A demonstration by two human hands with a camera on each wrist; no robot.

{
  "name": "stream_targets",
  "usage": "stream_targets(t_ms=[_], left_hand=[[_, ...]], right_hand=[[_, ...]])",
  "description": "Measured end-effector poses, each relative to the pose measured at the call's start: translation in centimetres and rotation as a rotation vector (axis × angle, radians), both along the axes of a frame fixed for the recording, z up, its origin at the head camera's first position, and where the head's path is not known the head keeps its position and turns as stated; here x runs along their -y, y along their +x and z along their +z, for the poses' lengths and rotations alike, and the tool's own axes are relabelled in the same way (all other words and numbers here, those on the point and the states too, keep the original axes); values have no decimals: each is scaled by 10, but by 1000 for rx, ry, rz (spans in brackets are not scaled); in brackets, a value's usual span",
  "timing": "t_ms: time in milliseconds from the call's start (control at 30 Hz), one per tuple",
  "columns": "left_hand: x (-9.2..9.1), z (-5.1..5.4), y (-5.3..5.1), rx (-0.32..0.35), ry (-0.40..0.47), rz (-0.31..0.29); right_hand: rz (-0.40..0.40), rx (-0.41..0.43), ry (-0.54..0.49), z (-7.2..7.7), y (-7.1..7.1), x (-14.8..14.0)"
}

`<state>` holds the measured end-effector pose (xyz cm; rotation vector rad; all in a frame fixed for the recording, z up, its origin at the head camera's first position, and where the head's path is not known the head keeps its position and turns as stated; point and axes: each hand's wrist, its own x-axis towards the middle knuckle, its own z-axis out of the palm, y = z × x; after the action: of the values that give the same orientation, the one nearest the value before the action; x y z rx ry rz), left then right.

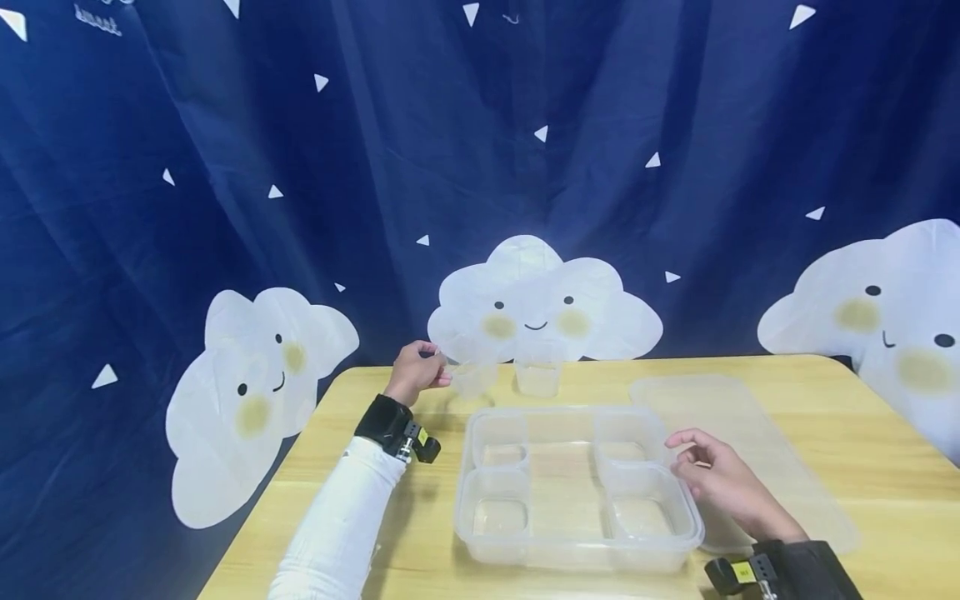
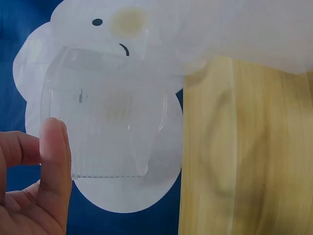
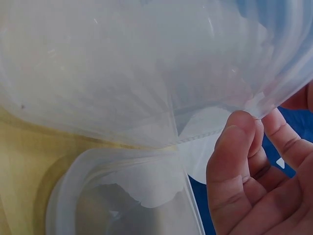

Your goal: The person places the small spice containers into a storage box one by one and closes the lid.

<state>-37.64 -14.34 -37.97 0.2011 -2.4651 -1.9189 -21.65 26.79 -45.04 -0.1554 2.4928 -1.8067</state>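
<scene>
At the table's far left, my left hand (image 1: 420, 372) pinches the rim of a small clear plastic cup (image 1: 474, 377). In the left wrist view, the cup (image 2: 107, 122) is tilted, with the thumb against its near side. Behind the large box stands another clear cup (image 1: 537, 379). The large translucent plastic box (image 1: 577, 557) has small rounded containers in its corners and a wide middle section. My right hand (image 1: 723, 483) is at the box's right side, thumb and fingers pinching its edge; the right wrist view shows this hand (image 3: 259, 181) under the clear plastic.
A flat translucent lid (image 1: 780, 450) lies on the wooden table (image 1: 892, 467), right of the box and partly under the right hand. Behind the table's far edge hangs a dark blue curtain (image 1: 420, 150) with white clouds and triangles.
</scene>
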Motion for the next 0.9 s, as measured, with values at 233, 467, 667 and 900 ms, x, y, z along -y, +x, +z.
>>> stream_targets(t_ms=[233, 467, 667, 900], left_hand=[[-5, 9, 5, 8, -19, -23], [-10, 14, 13, -6, -12, -66], [-14, 19, 19, -21, -7, -108], [-19, 23, 24, -13, -2, -136]], right_hand=[[-3, -34, 14, 3, -2, -1], [-13, -12, 21, 3, -1, 0], [-6, -21, -5, 3, -2, 1], [-9, -14, -8, 0, -1, 1]])
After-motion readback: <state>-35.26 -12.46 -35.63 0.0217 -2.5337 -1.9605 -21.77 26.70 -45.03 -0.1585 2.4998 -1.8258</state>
